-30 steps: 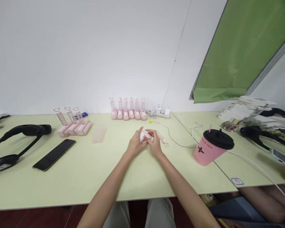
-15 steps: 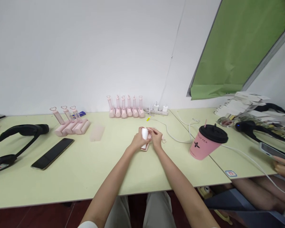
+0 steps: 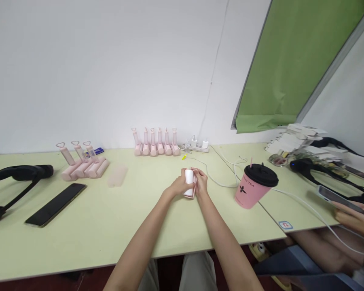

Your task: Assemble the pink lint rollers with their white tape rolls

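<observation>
Over the middle of the table, my left hand (image 3: pixel 178 186) grips a smooth white cylinder-shaped piece (image 3: pixel 189 178) from the left, its thumb across the front. A pink casing (image 3: pixel 194 189) sits around or behind the white piece, its lower rim showing below. My right hand (image 3: pixel 202 182) is closed on the casing's right side, fingertips near the top. I cannot make out how the two parts join. Beyond my hands stands a row of several pink bottle-like devices (image 3: pixel 153 149) with heart-shaped loops on top. Three more such devices (image 3: pixel 85 167) stand to the left.
A thin translucent pink sheet (image 3: pixel 117 176) and a black phone (image 3: pixel 56 205) lie to the left, beside a black headset (image 3: pixel 33 173). To the right are a pink cup (image 3: pixel 253 188), white cable (image 3: pixel 220 184) and power strip (image 3: pixel 197 148). Another person's hand (image 3: pixel 354 216) holds a phone at far right.
My view has shifted slightly. The white piece and pink casing look turned more upright. My right fingers have moved up around the casing, and the thin pink strand beside them no longer shows.
</observation>
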A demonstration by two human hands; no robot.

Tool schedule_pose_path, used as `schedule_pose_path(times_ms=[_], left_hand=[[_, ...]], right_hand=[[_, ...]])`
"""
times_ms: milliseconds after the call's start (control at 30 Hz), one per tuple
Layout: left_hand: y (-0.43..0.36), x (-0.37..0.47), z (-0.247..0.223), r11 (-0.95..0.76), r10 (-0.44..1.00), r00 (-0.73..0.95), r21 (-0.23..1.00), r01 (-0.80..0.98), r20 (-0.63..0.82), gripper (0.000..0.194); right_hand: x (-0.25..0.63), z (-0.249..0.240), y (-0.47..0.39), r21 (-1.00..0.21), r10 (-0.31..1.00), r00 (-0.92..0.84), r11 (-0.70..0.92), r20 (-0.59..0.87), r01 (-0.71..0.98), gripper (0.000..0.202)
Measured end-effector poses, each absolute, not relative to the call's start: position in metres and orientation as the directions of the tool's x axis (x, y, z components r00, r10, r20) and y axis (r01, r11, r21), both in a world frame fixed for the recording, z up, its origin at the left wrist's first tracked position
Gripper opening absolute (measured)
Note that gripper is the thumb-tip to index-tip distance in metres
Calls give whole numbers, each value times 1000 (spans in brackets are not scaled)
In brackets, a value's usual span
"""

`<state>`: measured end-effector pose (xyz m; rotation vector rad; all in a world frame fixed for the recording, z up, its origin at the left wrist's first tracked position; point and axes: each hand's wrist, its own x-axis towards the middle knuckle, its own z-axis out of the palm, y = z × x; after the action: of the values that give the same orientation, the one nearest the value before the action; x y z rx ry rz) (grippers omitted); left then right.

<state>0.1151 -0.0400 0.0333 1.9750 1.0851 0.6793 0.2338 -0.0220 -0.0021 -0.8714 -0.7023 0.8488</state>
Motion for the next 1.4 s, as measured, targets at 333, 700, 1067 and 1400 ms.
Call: schedule_pose_path(times_ms=[333, 700, 1067, 1400], left_hand=[[-34, 136, 55, -357, 853, 520, 680, 640, -41, 59], [-34, 122, 60, -387, 850, 521, 582, 715, -75, 58], [-36, 110, 66, -463, 870, 491, 289, 838, -30, 66], [-43, 114, 61, -444, 896, 441, 131, 886, 58, 57]], right_hand=[[241, -3, -19, -811, 798, 600, 388, 59, -438, 27], [238, -9, -15, -727, 912, 410, 303, 33, -616, 23], [229, -1, -22, -711, 984, 51, 157, 168, -685, 33], [228, 0, -28, -803, 988, -37, 99, 149, -588, 31]])
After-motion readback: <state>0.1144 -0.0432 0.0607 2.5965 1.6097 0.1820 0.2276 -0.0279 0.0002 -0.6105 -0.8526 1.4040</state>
